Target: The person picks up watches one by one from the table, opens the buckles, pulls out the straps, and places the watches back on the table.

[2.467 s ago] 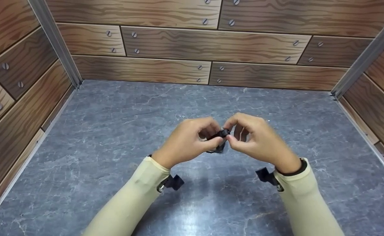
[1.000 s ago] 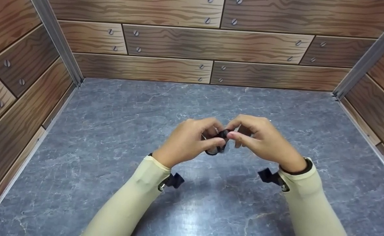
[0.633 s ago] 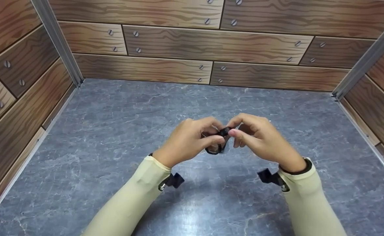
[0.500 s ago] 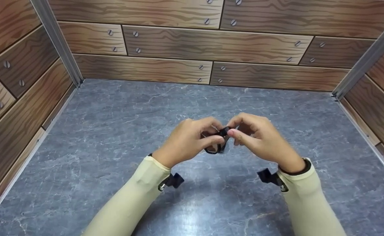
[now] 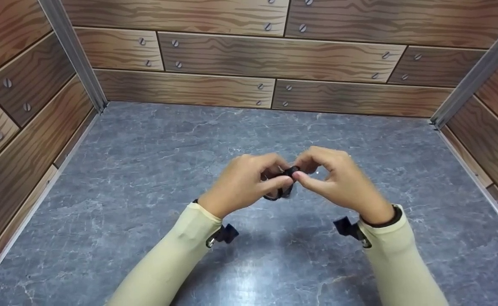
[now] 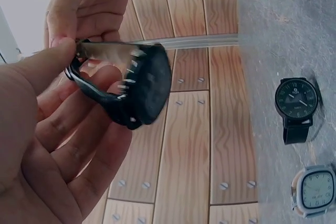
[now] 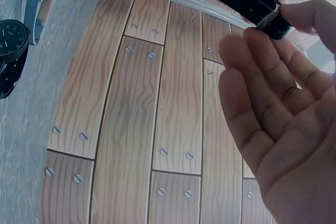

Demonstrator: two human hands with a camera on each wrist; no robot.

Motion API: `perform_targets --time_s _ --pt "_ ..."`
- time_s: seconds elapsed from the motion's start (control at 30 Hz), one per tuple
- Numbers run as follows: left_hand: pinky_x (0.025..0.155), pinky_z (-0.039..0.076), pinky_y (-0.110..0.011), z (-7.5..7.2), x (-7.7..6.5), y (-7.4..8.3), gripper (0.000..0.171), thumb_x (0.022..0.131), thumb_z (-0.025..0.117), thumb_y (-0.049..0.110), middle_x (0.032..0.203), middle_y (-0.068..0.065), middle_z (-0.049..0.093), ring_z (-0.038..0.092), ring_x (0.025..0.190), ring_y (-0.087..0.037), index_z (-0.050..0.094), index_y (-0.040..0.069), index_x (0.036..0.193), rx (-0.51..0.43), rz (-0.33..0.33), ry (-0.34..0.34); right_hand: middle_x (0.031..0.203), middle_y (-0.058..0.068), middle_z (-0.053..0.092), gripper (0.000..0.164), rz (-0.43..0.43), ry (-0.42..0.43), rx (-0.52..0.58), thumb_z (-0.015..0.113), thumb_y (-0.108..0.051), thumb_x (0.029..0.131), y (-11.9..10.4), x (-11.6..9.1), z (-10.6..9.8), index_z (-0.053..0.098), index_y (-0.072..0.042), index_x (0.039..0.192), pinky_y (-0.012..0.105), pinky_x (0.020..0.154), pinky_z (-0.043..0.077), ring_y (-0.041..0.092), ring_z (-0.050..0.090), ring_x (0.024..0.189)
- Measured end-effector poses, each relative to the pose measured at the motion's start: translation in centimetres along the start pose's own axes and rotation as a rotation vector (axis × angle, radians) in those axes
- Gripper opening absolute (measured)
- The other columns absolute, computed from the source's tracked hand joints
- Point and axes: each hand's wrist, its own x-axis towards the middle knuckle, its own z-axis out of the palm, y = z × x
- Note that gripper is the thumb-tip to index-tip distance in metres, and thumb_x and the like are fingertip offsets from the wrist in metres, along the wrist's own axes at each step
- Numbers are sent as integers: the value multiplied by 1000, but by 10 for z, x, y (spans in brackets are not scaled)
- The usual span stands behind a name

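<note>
Head view: plank-patterned walls (image 5: 227,55) round a grey marbled tabletop (image 5: 181,144); metal posts (image 5: 72,53) in the corners. Pale sleeves (image 5: 185,233) on both arms. Left hand (image 5: 247,182) and right hand (image 5: 338,180) close together above the tabletop, both pinching a black watch (image 5: 291,171) between them; fingers hide much of it.

Left wrist view: round watch (image 6: 296,99) and pale squarish watch (image 6: 316,191) near each other on the tabletop, well apart from the hands. Black watch at the left fingertips, dark squarish case facing away, strap bent in a loop.

Right wrist view: round watch cut by the frame edge. Black strap end pinched at right thumb and fingertips; smooth, slightly glossy.
</note>
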Motion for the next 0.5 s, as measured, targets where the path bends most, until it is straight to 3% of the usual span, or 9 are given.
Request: perform_targets --time_s 0.27,0.5 --pt "68 55 -22 1 0 -2 24 101 68 33 92 6 78 68 72 -1 73 15 117 19 65 26 94 -3 72 15 -14 -27 73 71 -2 96 -1 0 -4 73 -13 106 23 73 55 11 68 79" --pt "68 57 -19 2 0 -2 24 99 71 28 98 4 79 72 78 -1 73 15 119 -46 36 40 95 -5 71 14 11 0 23 72 -3 95 -3 -1 -5 73 -12 105 22 77 54 10 67 82"
